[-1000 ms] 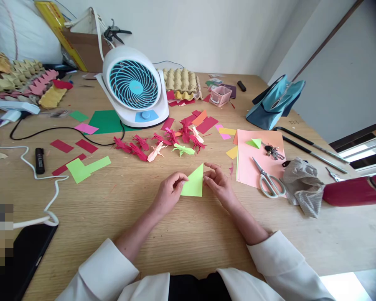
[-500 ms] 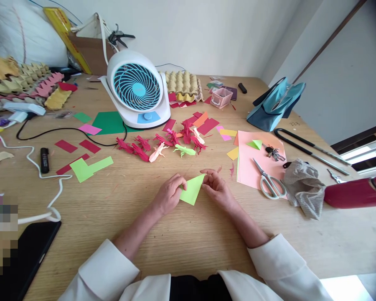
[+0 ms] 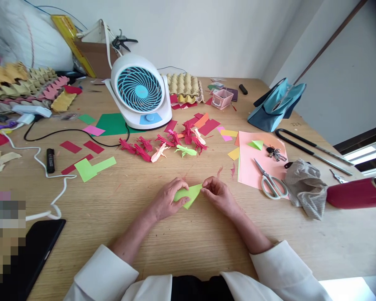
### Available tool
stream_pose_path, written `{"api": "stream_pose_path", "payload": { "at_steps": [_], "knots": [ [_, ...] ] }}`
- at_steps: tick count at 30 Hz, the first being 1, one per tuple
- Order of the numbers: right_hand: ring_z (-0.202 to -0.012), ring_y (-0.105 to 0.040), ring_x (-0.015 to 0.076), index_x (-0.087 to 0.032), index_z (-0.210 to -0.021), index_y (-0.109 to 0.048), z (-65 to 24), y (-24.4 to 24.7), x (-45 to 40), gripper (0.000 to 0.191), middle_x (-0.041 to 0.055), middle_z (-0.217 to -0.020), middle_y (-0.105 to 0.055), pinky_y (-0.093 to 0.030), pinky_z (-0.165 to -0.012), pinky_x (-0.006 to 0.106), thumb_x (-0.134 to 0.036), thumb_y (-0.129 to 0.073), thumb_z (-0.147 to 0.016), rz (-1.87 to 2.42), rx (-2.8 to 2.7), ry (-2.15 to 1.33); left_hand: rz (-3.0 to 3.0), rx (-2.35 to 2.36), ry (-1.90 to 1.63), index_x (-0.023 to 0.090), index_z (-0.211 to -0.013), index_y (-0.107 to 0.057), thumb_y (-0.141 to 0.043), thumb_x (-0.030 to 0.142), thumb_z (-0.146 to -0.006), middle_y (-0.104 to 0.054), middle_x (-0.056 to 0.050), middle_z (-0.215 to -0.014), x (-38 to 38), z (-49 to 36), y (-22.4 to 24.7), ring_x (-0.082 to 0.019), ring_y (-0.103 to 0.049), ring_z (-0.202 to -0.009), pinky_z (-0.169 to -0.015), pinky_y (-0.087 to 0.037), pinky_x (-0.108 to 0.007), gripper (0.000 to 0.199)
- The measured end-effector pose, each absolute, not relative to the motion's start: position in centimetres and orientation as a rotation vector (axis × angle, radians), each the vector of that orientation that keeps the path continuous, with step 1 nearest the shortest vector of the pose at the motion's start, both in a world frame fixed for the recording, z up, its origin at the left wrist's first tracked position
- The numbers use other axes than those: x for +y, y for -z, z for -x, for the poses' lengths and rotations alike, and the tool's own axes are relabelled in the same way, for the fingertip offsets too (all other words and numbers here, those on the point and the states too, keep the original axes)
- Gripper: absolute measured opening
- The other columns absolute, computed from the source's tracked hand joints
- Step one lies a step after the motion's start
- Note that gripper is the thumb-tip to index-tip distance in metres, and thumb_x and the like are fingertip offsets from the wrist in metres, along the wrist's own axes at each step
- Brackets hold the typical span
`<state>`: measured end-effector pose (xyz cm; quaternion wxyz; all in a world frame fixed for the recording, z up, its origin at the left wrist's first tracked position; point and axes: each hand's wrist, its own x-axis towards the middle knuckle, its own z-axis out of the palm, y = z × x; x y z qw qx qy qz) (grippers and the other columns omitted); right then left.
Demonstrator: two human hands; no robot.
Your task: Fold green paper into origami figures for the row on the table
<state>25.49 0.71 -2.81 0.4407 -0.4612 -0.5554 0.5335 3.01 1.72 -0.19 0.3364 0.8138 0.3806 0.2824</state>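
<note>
Your left hand (image 3: 169, 200) grips the left part of the green paper (image 3: 193, 193), thumb laid across its upward face; your right hand (image 3: 218, 195) pinches the far right corner between thumb and fingers. The paper sits between your two hands, above the desk (image 3: 181, 246); contact with the surface cannot be determined. Beyond it lie folded paper figures (image 3: 159, 153), and farther back stands a fan (image 3: 141, 92).

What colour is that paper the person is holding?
The paper is bright lime green; the head view shows it best.
</note>
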Motion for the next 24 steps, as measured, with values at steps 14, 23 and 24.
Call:
{"api": "stream_pose_path", "payload": {
  "at_steps": [14, 23, 24],
  "knots": [
    [-0.063, -0.047, 0.0139, -0.021, -0.079, -0.058, -25.51, 2.87, 0.68, 0.026, -0.0008, -0.072, -0.055, -0.035, -0.058, 0.028, -0.044, -0.069, -0.083, 1.182, -1.379, -1.320, -2.399, 1.086, -0.452, 0.024, -0.120, -0.052, -0.089, 0.042, -0.058, -0.057, -0.007, -0.121, 0.97, -3.34, 0.50, -0.030, -0.055, -0.110, -0.095, -0.042, -0.042, 0.074],
    [-0.063, -0.045, 0.0139, -0.022, -0.097, -0.056, -25.66, 3.23, 0.88, 0.029, -0.0029, -0.070, -0.050, -0.035, -0.057, 0.027, -0.047, -0.066, -0.085, 1.089, -1.367, -1.346, -2.380, 1.037, -0.509, 0.020, -0.120, -0.052, -0.077, 0.048, -0.073, -0.057, -0.010, -0.117, 1.15, -3.07, 0.46, -0.029, -0.055, -0.108, -0.093, -0.043, -0.042, 0.060],
    [-0.064, -0.045, 0.0140, -0.022, -0.098, -0.056, -25.73, 3.21, 0.88, 0.029, -0.0026, -0.071, -0.050, -0.035, -0.058, 0.027, -0.047, -0.065, -0.086, 1.089, -1.386, -1.343, -2.377, 1.039, -0.515, 0.019, -0.118, -0.053, -0.076, 0.048, -0.075, -0.057, -0.010, -0.116, 1.16, -3.06, 0.43, -0.029, -0.055, -0.107, -0.092, -0.043, -0.042, 0.057]
  ]
}}
